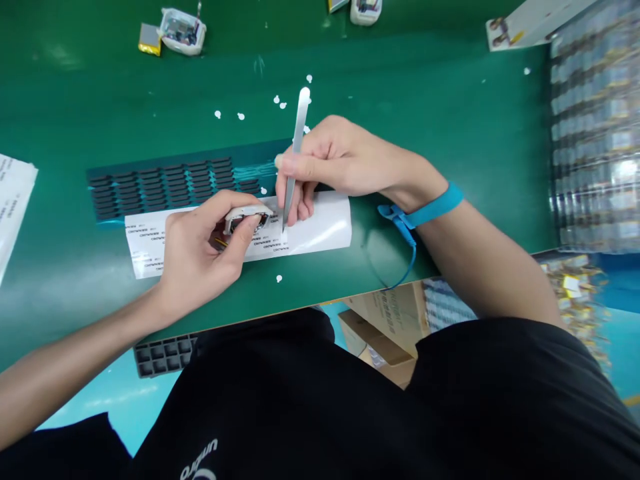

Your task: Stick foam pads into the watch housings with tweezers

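My left hand [205,247] is closed around a small white device housing [249,217], its inner parts partly showing and a bit of yellow beneath. In my right hand [325,163] is a pair of metal tweezers [299,133], pinched between thumb and fingers. The tips point down at a white backing sheet [325,223] with rows of small black print; whether they grip a label there I cannot tell. Just behind that sheet lies a dark sheet of black foam strips [165,190]. A blue wrist strap [435,205] circles my right wrist.
Small white round stickers [241,117] are scattered over the green mat [425,100]. At the back left sits an open white housing [183,32] beside a battery [150,40]. Stacked clear trays [595,133] stand at the right. A cardboard box [390,320] is below the table edge.
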`<state>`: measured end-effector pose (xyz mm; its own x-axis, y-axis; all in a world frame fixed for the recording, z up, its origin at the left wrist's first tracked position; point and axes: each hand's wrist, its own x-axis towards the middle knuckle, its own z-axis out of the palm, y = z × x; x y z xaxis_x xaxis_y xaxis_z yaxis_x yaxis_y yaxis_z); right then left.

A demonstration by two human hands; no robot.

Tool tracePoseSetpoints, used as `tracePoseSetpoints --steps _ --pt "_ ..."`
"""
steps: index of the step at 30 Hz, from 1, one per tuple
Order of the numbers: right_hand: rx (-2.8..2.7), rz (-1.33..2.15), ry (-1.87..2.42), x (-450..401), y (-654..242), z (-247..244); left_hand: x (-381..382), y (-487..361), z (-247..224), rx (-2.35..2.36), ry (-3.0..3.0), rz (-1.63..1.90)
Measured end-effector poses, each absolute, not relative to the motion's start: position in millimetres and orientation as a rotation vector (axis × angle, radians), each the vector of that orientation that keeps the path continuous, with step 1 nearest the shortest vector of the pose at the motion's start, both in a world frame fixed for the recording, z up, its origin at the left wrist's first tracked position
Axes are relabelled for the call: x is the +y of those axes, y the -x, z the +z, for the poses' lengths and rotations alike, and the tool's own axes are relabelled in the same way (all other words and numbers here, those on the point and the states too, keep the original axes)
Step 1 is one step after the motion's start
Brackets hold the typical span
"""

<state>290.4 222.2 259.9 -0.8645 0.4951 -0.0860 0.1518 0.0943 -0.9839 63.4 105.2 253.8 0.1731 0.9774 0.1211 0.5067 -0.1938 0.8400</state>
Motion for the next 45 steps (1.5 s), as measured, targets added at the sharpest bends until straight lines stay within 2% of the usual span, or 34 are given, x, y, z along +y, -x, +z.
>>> tracePoseSetpoints --steps 5,11,21,35,45 --pt "-1.912 1.733 0.591 228.0 -289.2 255.9 107.0 -62.4 255.3 1.398 -1.673 0.951" --pt "-1.683 1.499 0.618 191.8 -277.4 274.7 114.8 -56.3 277.0 1.178 -1.458 0.924" --pt "-1.699 1.576 0.65 166.9 -266.0 273.8 110.7 -54.2 289.1 1.12 -1.351 0.719" --pt "-1.703 1.631 0.839 163.9 -262.2 276.9 110.3 -57.5 288.3 1.085 -1.361 0.688" --pt "-1.523 1.681 0.666 165.8 -259.8 262.7 110.2 -59.9 291.8 1.05 -1.305 0.741"
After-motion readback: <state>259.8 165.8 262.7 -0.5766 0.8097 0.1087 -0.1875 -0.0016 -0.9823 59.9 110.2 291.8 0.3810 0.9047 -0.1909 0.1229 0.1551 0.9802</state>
